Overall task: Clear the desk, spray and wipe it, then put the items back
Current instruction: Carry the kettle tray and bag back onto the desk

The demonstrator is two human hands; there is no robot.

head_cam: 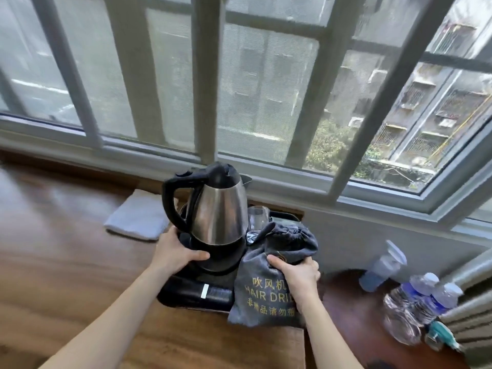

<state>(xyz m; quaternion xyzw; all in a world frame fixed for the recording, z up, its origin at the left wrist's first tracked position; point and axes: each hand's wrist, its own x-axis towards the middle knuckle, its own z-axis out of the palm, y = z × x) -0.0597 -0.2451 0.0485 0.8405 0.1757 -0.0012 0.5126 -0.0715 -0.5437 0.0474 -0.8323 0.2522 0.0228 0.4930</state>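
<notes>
Window [266, 89]: it fills the far side above my desk; the view through the glass is hazy, and I make out only buildings and some greenery.
Desk [66, 262]: brown wood, running off the picture to the left and below; its right edge ends just under my right forearm.
Tray [191, 291]: black, sitting on the desk near its right edge, carrying the kettle, the bag and a glass; much of it is covered by them.
Kettle [218, 209]: steel with a black handle and lid, upright on its black base on the tray.
Hair dryer bag [266, 294]: grey drawstring cloth with yellow lettering, lying over the tray's right side; my wrist cuts off the end of the print.
Towel [135, 219]: white, folded, flat on the desk left of the kettle, partly behind the handle.
Water bottles [415, 304]: two, clear, standing well right of the desk, blurred.
Spray bottle [383, 267]: pale, beside the water bottles, nearer the wall.
Glass [257, 217]: clear, behind the bag, mostly hidden.
Left hand [175, 251]: my fingers curl around the tray's left rim by the kettle base.
Right hand [295, 272]: clamped on the bag, thumb pressed into the cloth; whether it also holds the tray underneath I cannot tell.
</notes>
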